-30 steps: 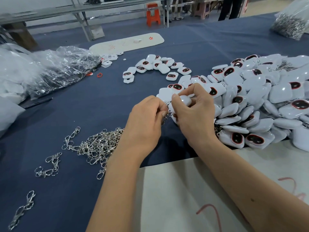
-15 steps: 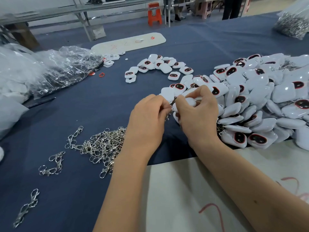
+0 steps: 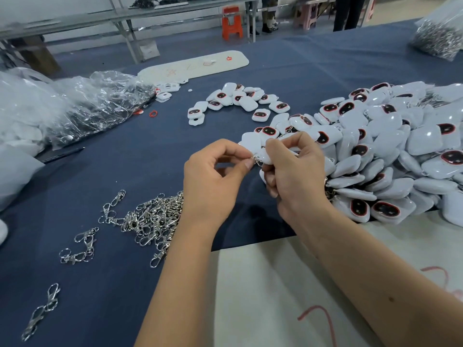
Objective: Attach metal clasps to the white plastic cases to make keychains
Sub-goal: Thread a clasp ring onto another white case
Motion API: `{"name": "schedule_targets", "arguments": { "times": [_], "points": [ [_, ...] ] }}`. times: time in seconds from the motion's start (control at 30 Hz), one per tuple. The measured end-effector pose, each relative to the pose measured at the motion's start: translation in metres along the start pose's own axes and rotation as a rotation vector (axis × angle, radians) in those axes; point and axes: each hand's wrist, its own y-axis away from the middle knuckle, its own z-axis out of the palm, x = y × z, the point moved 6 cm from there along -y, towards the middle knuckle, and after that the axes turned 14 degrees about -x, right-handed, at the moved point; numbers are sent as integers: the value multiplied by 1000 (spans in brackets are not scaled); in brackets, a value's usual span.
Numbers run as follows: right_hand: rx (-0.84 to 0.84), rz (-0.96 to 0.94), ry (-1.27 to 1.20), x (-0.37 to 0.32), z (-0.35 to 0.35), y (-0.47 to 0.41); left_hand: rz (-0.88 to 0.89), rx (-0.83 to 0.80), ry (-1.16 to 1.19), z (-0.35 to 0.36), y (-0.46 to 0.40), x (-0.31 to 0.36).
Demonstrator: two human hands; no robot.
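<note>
White plastic case (image 3: 266,156) is gripped by the right hand (image 3: 293,176) fingers; a metal clasp (image 3: 256,160) at its edge is pinched by the left hand (image 3: 213,186).

clasps (image 3: 152,221) left, cases (image 3: 390,151) right, on table (image 3: 125,171)

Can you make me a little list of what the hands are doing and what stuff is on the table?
left hand: pinches a metal clasp
right hand: holds a white case
loose clasps: heap left of the arms
case pile: big heap on the right
small case group: farther back, apart from the pile
table cover: dark blue cloth
</note>
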Motion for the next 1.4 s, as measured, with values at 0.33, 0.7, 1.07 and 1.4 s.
{"name": "schedule_targets", "arguments": {
  "times": [0.33,0.7,1.07,1.4],
  "points": [
    [8,-246,429,-17,-1,7,45,-8,-311,1,1,8],
    [-120,-406,886,-19,20,14,-172,-84,-476,3,2,-10],
    [-204,-68,9,4,13,2,-336,-39,679,6,7,-19],
    [-382,46,-153,10,21,2,-193,215,452,-11,5,-23]
  ]
}}
